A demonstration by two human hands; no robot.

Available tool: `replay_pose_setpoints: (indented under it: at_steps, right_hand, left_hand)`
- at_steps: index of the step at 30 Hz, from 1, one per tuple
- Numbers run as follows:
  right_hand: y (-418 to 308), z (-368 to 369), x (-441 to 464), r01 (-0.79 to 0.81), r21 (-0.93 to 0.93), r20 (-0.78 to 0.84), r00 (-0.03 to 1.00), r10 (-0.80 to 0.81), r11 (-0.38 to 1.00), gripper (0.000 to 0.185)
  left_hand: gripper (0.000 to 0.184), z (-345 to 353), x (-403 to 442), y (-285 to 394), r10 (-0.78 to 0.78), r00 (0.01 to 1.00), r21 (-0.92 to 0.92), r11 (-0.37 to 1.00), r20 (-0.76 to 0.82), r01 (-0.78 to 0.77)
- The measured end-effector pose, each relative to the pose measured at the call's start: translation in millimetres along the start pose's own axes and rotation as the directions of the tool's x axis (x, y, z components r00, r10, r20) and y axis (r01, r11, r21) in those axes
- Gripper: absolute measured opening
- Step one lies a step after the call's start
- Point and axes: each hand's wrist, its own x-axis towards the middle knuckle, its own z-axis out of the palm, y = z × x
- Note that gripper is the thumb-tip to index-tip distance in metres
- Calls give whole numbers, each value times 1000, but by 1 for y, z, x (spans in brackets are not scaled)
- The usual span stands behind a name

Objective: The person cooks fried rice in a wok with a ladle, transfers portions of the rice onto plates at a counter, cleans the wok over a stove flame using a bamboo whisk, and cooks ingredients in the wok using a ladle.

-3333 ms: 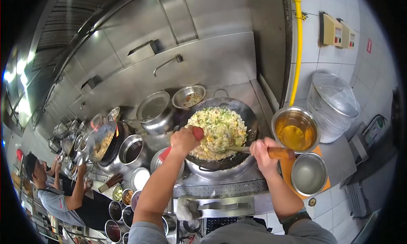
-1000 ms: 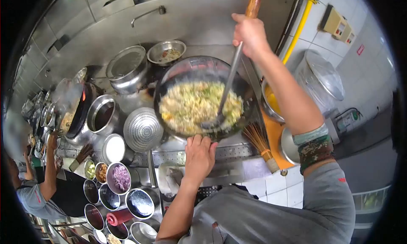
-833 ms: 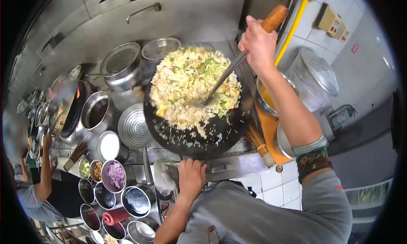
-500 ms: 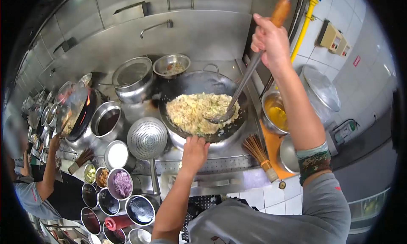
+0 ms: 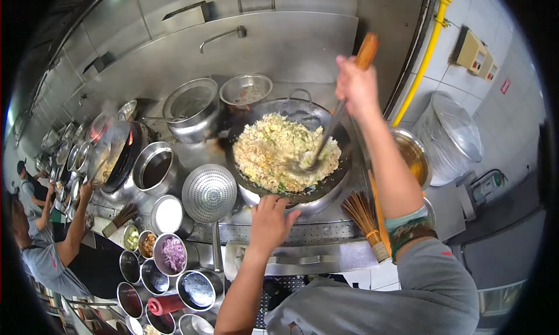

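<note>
A dark wok (image 5: 342, 175) sits on the burner in front of me, with fried rice (image 5: 273, 148) spread over its bottom. My right hand (image 5: 358, 87) is closed round the shaft of a long ladle (image 5: 333, 125), just below its wooden grip (image 5: 367, 50). The ladle slants down into the rice, and its bowl is smeared by motion. At the near rim of the wok is my left hand (image 5: 271, 221), fingers curled onto the edge and thumb out to the side. Its fingertips are partly hidden.
Left of the wok lies a perforated skimmer (image 5: 209, 193). Beyond are a lidded pot (image 5: 192, 116), a steel bowl (image 5: 246, 90) and a pot of dark liquid (image 5: 156, 169). Sliced onions (image 5: 173, 253) stand among several containers. A bamboo brush (image 5: 364, 218) lies right. A co-worker (image 5: 55, 259) stands left.
My right hand has come down with the ladle, whose bowl has swept through the rice. The rice has shifted within the wok. My left hand stays at the near rim; the camera view has shifted slightly.
</note>
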Motion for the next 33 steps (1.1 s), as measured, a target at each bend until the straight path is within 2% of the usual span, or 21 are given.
replay_pose_setpoints:
  at_steps: [1,2,5,6,7,8,9,11,14,17,18,21,22,25,27,28,29,31,32,33]
  right_hand:
    - [23,6,-6,-27,43,-33,999,28,999,24]
    - [24,12,3,-55,-40,-64,997,52,998,26]
    - [-29,11,30,-160,-30,-45,986,159,987,19]
    - [-43,12,26,-178,-11,-43,983,177,984,20]
    - [-49,10,23,-263,-11,47,964,263,965,22]
    - [-43,14,15,-262,-16,43,964,262,965,22]
    - [-41,21,5,-245,-20,40,968,246,969,22]
    - [-30,37,-15,-83,-137,-101,992,69,987,24]
    - [-14,38,-55,120,-76,-11,993,-121,990,27]
    - [-18,26,-62,205,-22,9,979,-205,978,28]
    - [-17,22,-64,233,11,11,972,-233,972,29]
    - [-22,20,-44,161,17,38,986,-161,987,28]
    - [-34,27,-41,136,0,0,991,-136,991,27]
    - [-63,30,-26,143,-15,42,989,-142,990,28]
    - [-75,29,-22,183,94,68,979,-190,979,30]
    - [-74,22,-19,184,132,134,970,-201,974,30]
    - [-69,15,-18,182,171,192,958,-214,968,29]
    - [-5,30,-29,162,54,44,985,-165,985,24]
    - [68,31,-21,224,-29,141,966,-218,974,22]
    - [83,38,-13,83,163,331,934,-134,983,20]
  left_hand:
    - [21,13,-1,-7,17,997,-16,1000,74,-16]
    - [20,16,-8,-6,40,998,45,998,40,-42]
    - [17,-17,-37,21,30,996,-26,999,81,-28]
    - [15,-35,-41,41,-14,999,-104,994,47,18]
    - [15,-33,-42,50,-32,997,-115,993,71,40]
    - [15,-31,-30,54,-39,998,-70,997,39,41]
    - [15,-32,-17,55,-31,1000,-24,999,-4,31]
    - [15,-4,-23,36,-31,999,-62,998,-27,30]
    - [14,33,-67,13,-88,996,73,993,-2,88]
    - [13,10,-97,32,-62,998,-38,997,23,63]
    - [11,3,-82,33,-58,998,22,998,8,58]
    - [15,25,-26,7,-25,1000,-36,999,-12,25]
    - [15,35,-16,0,-15,999,-22,1000,-50,14]
    - [16,53,-5,-6,-53,998,1,999,-45,53]
    - [17,53,-4,-3,-72,997,-6,997,-33,72]
    - [26,46,-6,1,-91,996,-29,995,11,91]
    - [26,36,-10,7,-103,995,-14,995,14,103]
    - [40,16,-18,28,-79,989,-35,997,-128,75]
    - [45,2,-28,35,-132,985,-61,990,-115,126]
    - [50,-15,-43,40,-188,978,-90,980,-94,180]
